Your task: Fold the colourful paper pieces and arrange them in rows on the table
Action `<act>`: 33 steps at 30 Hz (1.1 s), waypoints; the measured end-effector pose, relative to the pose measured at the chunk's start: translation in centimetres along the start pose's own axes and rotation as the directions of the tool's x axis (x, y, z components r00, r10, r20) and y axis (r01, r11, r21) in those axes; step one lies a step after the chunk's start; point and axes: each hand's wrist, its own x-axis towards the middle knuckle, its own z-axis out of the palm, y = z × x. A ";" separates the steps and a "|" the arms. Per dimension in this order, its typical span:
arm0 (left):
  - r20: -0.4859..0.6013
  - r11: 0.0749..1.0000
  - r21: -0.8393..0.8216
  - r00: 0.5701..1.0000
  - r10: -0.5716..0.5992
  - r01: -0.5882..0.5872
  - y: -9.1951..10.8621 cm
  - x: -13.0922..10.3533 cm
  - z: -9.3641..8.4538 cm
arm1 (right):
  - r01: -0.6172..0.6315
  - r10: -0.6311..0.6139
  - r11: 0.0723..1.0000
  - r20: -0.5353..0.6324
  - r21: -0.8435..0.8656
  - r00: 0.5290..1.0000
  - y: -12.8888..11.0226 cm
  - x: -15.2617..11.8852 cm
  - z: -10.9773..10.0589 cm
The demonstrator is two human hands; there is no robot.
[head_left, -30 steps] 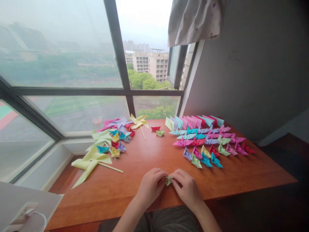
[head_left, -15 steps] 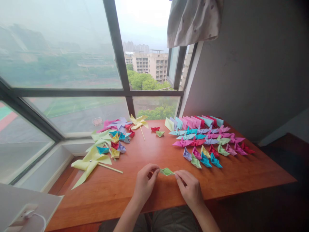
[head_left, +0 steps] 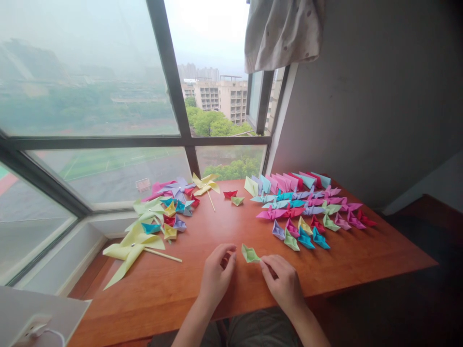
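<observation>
A light green paper boat (head_left: 250, 254) is held up over the near part of the wooden table, its hollow partly showing. My right hand (head_left: 281, 275) pinches the boat's right tip between thumb and fingers. Just left of the boat is my left hand (head_left: 219, 271), its fingers curved and thumb slightly apart, with a small gap to the paper. Beyond the hands, a red paper boat (head_left: 230, 194) and another light green boat (head_left: 237, 201) rest on the table.
Yellow pinwheels (head_left: 133, 245) and several small boats (head_left: 170, 232) lie on the left. Rows of folded cranes (head_left: 275, 213), boats (head_left: 306, 238) and upright folded papers (head_left: 285, 182) stand on the right. The table (head_left: 213, 231) adjoins a window; a socket (head_left: 34, 332) is at lower left.
My left hand has let go of the green boat's left end. The boat's left end has opened wider and tilted up, while my right hand keeps its pinch. The view has shifted slightly.
</observation>
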 end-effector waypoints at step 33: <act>0.145 0.990 0.120 0.988 0.053 -0.071 -0.2 -0.3 0.3 | -0.553 0.504 0.470 -0.305 -0.688 0.808 15.2 -1.7 -14.2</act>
